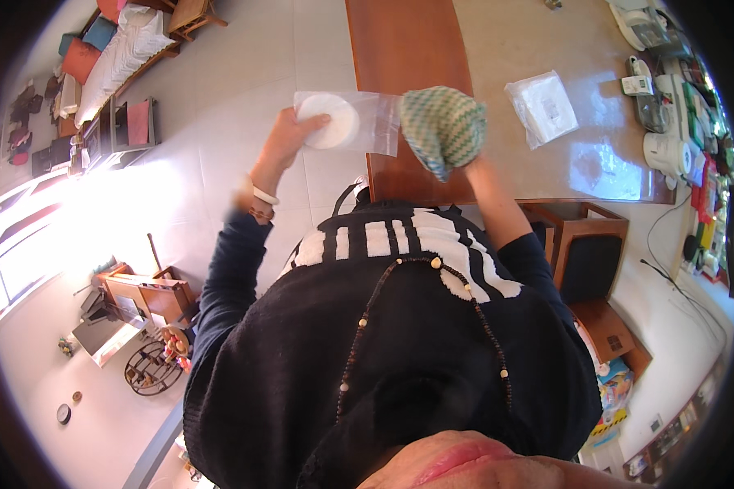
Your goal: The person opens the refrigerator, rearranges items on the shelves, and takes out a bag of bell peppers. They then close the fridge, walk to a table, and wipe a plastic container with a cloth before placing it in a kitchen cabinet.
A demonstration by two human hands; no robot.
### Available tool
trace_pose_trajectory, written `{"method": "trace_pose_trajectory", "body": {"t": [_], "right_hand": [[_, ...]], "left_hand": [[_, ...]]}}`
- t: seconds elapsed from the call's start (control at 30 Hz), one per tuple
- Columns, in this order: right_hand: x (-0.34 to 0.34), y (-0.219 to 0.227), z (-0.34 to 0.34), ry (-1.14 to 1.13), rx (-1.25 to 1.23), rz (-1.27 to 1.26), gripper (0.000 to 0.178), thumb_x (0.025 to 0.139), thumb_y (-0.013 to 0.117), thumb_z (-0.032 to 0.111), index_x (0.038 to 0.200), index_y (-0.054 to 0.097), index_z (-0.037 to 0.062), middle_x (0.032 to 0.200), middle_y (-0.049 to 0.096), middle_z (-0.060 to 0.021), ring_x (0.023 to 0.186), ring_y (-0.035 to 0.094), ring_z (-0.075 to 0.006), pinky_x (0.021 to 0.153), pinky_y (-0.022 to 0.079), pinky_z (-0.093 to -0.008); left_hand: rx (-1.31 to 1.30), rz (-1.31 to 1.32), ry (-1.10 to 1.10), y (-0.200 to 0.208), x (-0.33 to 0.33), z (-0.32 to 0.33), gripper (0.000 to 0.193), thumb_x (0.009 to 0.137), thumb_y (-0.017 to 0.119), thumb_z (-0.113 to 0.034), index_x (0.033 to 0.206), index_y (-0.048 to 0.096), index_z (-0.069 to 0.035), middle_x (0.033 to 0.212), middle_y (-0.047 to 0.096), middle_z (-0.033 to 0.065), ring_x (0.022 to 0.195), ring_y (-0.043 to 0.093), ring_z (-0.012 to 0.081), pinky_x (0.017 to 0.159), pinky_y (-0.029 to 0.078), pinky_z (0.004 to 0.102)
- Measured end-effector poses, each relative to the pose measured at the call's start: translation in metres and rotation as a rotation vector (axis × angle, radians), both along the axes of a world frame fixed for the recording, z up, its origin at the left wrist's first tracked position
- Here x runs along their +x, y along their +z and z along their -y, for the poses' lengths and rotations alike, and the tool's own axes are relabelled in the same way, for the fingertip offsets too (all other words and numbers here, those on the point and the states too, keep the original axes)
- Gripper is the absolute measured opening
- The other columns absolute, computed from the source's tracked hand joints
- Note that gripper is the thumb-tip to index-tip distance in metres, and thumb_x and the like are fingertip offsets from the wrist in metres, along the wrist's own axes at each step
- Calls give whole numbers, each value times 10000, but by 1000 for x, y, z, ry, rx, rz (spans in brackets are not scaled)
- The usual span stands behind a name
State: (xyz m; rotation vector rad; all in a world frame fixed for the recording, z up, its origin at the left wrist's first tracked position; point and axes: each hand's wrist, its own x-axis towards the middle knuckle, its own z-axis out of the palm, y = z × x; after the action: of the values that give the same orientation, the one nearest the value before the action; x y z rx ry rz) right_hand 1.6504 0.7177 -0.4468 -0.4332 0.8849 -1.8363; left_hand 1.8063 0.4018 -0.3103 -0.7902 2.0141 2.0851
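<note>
Holds a clear plastic bag (379, 127) up in the air with the left hand (289, 137), clamped on the left end: thumb flat on the upper face, other fingers behind and mostly out of sight. Contains a flat white disc (339, 135) at that same end, pressed under the thumb. Shows half against the pale floor (318, 49), half against the wooden border of the counter (416, 49).

Keeps the right hand (472, 165) at a bunched green-and-white zigzag cloth (443, 126), just beyond the right end of the bag. Cannot tell, with the fingers covered, whether clutching the cloth from outside or tucked inside it.

By the look of it, handles as very light, limp and rather slippery, with thin film prone to crumple or tear; probably stiffer only around the disc. Best to take hold at the disc end, or pinch flat along an edge.

Lies with the long axis running left to right, across the body, dipping very slightly toward the right. Points the see-through end at the cloth, broad face turned up. Farther right, on the counter, a separate clear packet (542, 109) with white contents, apart from both hands.
</note>
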Motion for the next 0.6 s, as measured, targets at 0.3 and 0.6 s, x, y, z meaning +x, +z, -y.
{"method": "trace_pose_trajectory", "body": {"t": [0.3, 0.6], "right_hand": [[25, 42, 71, -144, 219, 22, 360, 920, 634, 250, 1214, 607, 45, 1147, 661, -54, 978, 628, -158, 829, 515, -313], [46, 33, 94, -593, 221, -74, 129, 913, 567, -15, 970, 678, 18, 932, 690, -32, 838, 639, -116, 740, 530, -262]], "left_hand": [[-440, -101, 66, -33, -8, -59, 331, 836, 720, -192, 1043, 685, 64, 894, 733, 163, 823, 713, 224, 755, 550, 354], [-122, -182, 225, -42, -5, -79, 266, 852, 704, -123, 1038, 685, 66, 909, 728, 115, 814, 684, 164, 738, 545, 320]]}}
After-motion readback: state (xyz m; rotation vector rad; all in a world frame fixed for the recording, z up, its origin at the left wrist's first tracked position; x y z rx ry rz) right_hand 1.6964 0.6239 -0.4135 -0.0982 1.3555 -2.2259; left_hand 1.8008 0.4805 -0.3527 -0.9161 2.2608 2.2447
